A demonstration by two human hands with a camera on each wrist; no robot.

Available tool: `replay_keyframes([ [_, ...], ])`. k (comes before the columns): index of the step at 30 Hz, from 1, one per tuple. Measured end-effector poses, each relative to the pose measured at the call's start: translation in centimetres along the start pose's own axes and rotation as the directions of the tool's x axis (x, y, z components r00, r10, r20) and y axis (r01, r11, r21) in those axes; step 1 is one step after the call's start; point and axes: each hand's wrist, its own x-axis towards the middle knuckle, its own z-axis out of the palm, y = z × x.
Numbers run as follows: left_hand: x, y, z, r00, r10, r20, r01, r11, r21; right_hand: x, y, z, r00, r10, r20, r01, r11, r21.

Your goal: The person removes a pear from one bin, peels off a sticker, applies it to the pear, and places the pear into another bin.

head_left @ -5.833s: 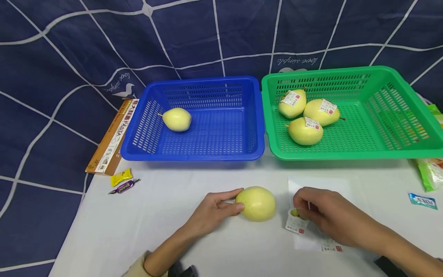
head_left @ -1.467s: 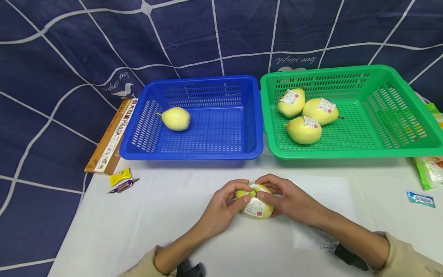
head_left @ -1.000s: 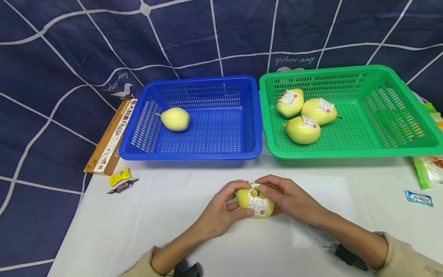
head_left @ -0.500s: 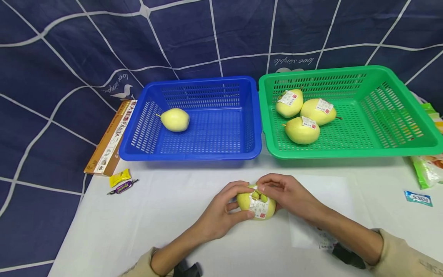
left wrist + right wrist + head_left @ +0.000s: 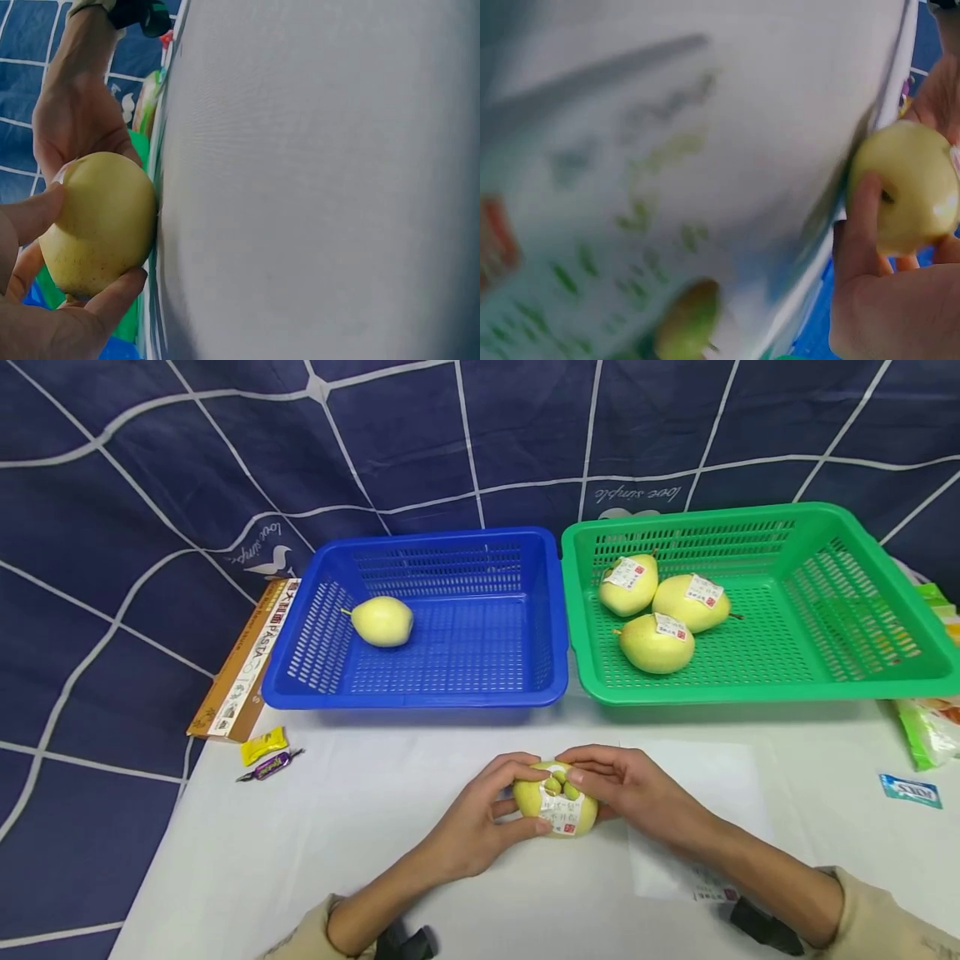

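Note:
On the white table, a yellow pear [image 5: 528,795] lies between both hands. A white printed sticker [image 5: 561,810] with a red stamp and green shapes lies on its upper side. My left hand [image 5: 476,822] grips the pear's left end, the thumb at the sticker's lower edge and the fingertips by its upper part. From the other side my right hand [image 5: 637,793] holds the pear, with its thumb on the sticker near the green shapes. The left wrist view shows left fingers around the stem end of the pear [image 5: 105,221]; the right wrist view shows the opposite end [image 5: 915,184].
A blue basket [image 5: 416,700] holds one plain pear [image 5: 382,621]. In the green basket [image 5: 765,695] are three pears [image 5: 655,647] with stickers. A white sheet [image 5: 697,777] lies partly under the right forearm. Wrapped sweets [image 5: 264,745] and a pasta box [image 5: 243,668] are at left.
Earlier, my right hand held the sticker over the sheet while the left held the bare pear. The right hand moved left, and the sticker is now on the pear. Lately its thumb shifted slightly.

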Motion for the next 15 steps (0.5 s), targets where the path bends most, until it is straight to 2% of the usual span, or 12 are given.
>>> replay_keyframes([
  [4, 0.0, 0.1, -0.1, 1.0, -0.014, 0.003, 0.014, 1.0, -0.015, -0.4, -0.1, -0.3, 0.999, -0.034, -0.011, 0.033, 0.999, -0.016],
  [6, 0.1, 0.0, -0.1, 1.0, -0.005, 0.005, 0.006, 1.0, -0.023, -1.2, -0.3, -0.4, 0.995, -0.075, -0.063, 0.071, 0.995, -0.073],
  [8, 0.2, 0.0, -0.1, 1.0, 0.006, 0.009, -0.005, 0.999, -0.032, -2.4, -0.7, -0.7, 0.978, -0.156, -0.141, 0.133, 0.978, -0.159],
  [9, 0.3, -0.1, -0.1, 1.0, 0.014, 0.011, -0.013, 0.999, -0.037, -3.0, -0.9, -1.0, 0.959, -0.211, -0.188, 0.169, 0.962, -0.215],
  [11, 0.3, -0.1, -0.1, 1.0, 0.021, 0.01, -0.02, 0.999, -0.038, -4.5, -1.4, -1.6, 0.906, -0.3, -0.297, 0.199, 0.924, -0.328],
  [12, 0.3, -0.2, -0.1, 1.0, 0.018, 0.009, -0.018, 0.999, -0.036, -5.2, -1.5, -2.2, 0.877, -0.335, -0.344, 0.224, 0.919, -0.324],
  [15, 0.2, -0.2, -0.2, 1.0, 0.008, 0.007, -0.008, 1.0, -0.025, -7.0, -1.5, -3.9, 0.782, -0.378, -0.495, 0.315, 0.926, -0.208],
])
